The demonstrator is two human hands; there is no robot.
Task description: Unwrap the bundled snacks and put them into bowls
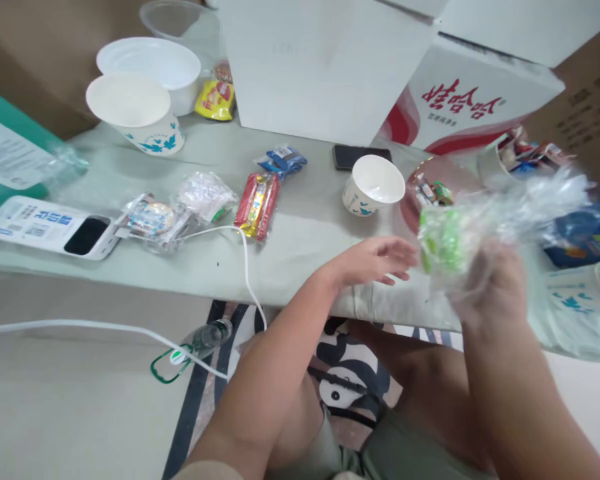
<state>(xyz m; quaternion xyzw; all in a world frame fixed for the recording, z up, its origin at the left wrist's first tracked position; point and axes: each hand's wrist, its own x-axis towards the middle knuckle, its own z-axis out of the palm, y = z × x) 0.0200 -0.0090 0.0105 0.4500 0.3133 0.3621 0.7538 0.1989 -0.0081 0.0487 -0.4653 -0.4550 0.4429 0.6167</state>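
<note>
My right hand (497, 287) grips a crinkled clear plastic bag (443, 247) with something light green inside; motion blurs both. Just left of the bag, my left hand (377, 259) hangs over the table, fingers apart and holding nothing. Beyond my hands a paper cup (367, 200) with a blue leaf print stands upright. A reddish round dish (415, 177) with small wrapped pieces lies partly hidden behind the bag. Farther right, a container (493, 157) is filled with wrapped snacks.
Several snack packs, including a red one (257, 207), lie left of centre. A dark phone (363, 157) rests before white boxes (325, 73). Large paper cups (145, 127) stand back left, stacked cups (585, 287) at right. A white cable (247, 267) crosses the table's front edge.
</note>
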